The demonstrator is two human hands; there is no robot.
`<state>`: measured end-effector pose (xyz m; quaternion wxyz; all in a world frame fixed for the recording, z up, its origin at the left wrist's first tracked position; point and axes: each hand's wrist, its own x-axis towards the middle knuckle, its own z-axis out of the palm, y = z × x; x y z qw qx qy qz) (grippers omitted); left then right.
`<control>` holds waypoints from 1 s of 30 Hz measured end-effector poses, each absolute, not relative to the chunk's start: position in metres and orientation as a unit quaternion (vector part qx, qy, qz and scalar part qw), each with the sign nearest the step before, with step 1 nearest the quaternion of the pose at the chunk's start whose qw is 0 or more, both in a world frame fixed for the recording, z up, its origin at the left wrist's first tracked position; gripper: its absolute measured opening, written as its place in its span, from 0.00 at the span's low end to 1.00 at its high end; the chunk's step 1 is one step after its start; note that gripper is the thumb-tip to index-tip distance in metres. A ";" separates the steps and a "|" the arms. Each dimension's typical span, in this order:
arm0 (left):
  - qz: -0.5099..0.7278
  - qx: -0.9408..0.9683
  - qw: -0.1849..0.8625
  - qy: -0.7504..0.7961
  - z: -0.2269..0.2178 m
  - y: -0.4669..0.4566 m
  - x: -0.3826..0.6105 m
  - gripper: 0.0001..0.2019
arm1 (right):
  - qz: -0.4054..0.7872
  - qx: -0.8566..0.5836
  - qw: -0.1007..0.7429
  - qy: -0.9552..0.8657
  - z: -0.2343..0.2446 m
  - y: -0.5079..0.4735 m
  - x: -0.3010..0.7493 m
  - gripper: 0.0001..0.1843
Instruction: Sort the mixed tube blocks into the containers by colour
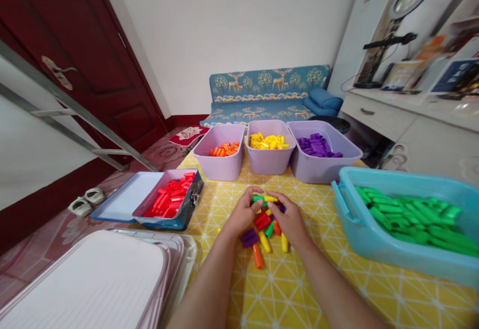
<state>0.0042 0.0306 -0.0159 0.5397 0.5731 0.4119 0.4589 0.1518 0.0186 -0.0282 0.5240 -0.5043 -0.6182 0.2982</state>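
Over a small mixed pile on the table, my left hand (243, 212) is closed on a green plastic tube (257, 198) that looks like a marker cap. My right hand (292, 219) pinches a similar yellow tube (271, 199). The two tubes meet end to end between my fingertips; whether they are joined I cannot tell. Beneath my hands lie loose tubes in several colours, among them a red one (262, 220), a purple one (249, 238), an orange one (257, 256) and a yellow one (285, 242). My hands hide part of the pile.
Three lilac bins (267, 163) along the back hold orange, yellow and purple tubes. A turquoise tub (359, 229) of green tubes stands right. At left are an open tin (190, 204) of red tubes and stacked white lids (86, 279). Yellow patterned cloth (273, 294) covers the table.
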 end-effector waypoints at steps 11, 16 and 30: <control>0.546 0.430 0.598 0.400 -0.016 0.036 -0.001 0.20 | 0.315 -0.494 0.511 -0.629 -0.018 0.010 0.153 0.12; 0.549 0.433 0.607 0.379 -0.014 0.035 0.000 0.21 | 0.287 -0.460 0.490 -0.683 -0.016 0.009 0.147 0.13; 0.470 0.640 0.460 0.398 -0.012 0.030 0.004 0.24 | 0.286 -0.511 0.498 -0.640 -0.021 0.009 0.148 0.10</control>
